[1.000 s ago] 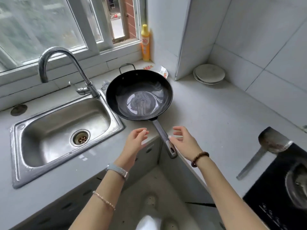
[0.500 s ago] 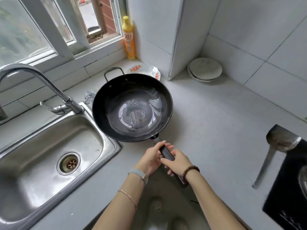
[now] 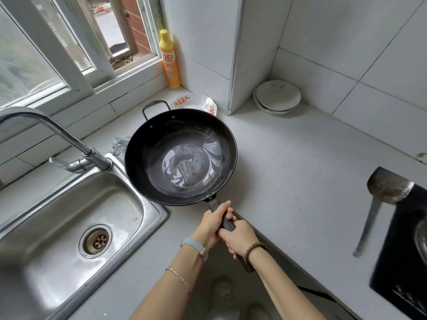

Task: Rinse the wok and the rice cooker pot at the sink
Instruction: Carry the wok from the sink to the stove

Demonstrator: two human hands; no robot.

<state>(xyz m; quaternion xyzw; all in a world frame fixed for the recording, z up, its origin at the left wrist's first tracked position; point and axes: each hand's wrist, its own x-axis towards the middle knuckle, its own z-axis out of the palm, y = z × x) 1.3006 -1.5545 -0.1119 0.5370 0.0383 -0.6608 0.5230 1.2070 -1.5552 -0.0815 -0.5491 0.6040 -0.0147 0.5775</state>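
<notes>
A black wok [image 3: 159, 181] with a little water in its bottom rests on the grey counter, its left rim over the edge of the steel sink [image 3: 53, 229]. Its long dark handle [image 3: 227, 224] points toward me. My left hand [image 3: 213, 224] is wrapped around the handle close to the pan. My right hand [image 3: 240, 239] grips the same handle just behind it. The curved tap [image 3: 69, 139] stands at the sink's back, with no water running. No rice cooker pot shows in this view.
A yellow detergent bottle [image 3: 169, 61] stands on the window sill corner, with a patterned plate [image 3: 196, 101] behind the wok. Stacked white plates [image 3: 277, 95] sit in the wall corner. A metal spatula [image 3: 379, 202] leans on a black induction hob [image 3: 402, 248] at right. A scrubber [image 3: 120, 143] lies by the tap.
Both hands, open and apart a second ago, closed on the wok handle. My view moved closer and right, so the sink now sits lower left.
</notes>
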